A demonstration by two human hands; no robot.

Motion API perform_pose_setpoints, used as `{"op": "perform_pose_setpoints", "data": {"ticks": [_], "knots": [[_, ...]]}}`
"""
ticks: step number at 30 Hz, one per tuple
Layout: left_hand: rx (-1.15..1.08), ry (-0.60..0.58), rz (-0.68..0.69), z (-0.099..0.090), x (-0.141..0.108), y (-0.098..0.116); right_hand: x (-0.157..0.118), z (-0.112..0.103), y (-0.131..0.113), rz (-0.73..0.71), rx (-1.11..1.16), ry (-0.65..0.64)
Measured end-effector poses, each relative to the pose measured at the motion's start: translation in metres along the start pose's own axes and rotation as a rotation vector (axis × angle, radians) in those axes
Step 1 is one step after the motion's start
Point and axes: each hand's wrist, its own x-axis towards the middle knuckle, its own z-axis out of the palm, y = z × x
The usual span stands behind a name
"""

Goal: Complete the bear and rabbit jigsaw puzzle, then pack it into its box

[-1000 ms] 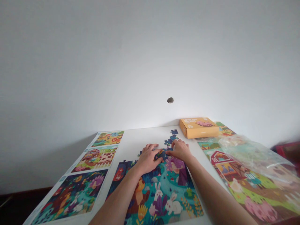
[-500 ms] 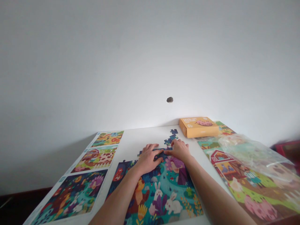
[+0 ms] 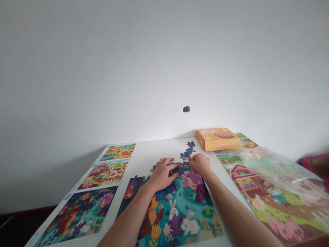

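Note:
A dark blue-green jigsaw picture (image 3: 180, 219) with white rabbits and a purple bird lies on the white table. My left hand (image 3: 163, 174) rests flat on its upper part, fingers spread. At its upper right edge is my right hand (image 3: 201, 165), fingers curled, the index fingertip near a dark blue piece (image 3: 185, 166) joined to the picture's top. Whether that hand grips anything is too small to tell. Beyond the hands, loose dark blue pieces (image 3: 191, 150) lie in a short row running toward the wall.
An orange puzzle box (image 3: 218, 140) stands at the back right. Clear plastic bags (image 3: 280, 168) lie over a farm picture (image 3: 272, 202) on the right. At the left is a sheet with three printed pictures (image 3: 102, 175). A white wall with a small hole closes the back.
My right hand has shifted a little right, away from my left hand, and its fingers have curled in. More of the top piece shows between the hands. My left hand has stayed put.

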Motion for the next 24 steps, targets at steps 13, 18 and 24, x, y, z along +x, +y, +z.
{"op": "perform_pose_setpoints", "data": {"ticks": [13, 18, 24], "knots": [[-0.019, 0.013, -0.014, 0.003, 0.001, -0.002, 0.000, 0.009, -0.005, -0.052, 0.289, 0.012], [-0.028, 0.011, -0.018, 0.001, 0.001, 0.000, 0.001, 0.010, -0.003, -0.096, 0.462, 0.013], [-0.016, 0.009, -0.013, 0.001, 0.000, 0.000, 0.004, 0.007, -0.002, -0.076, 0.460, -0.049]]}}
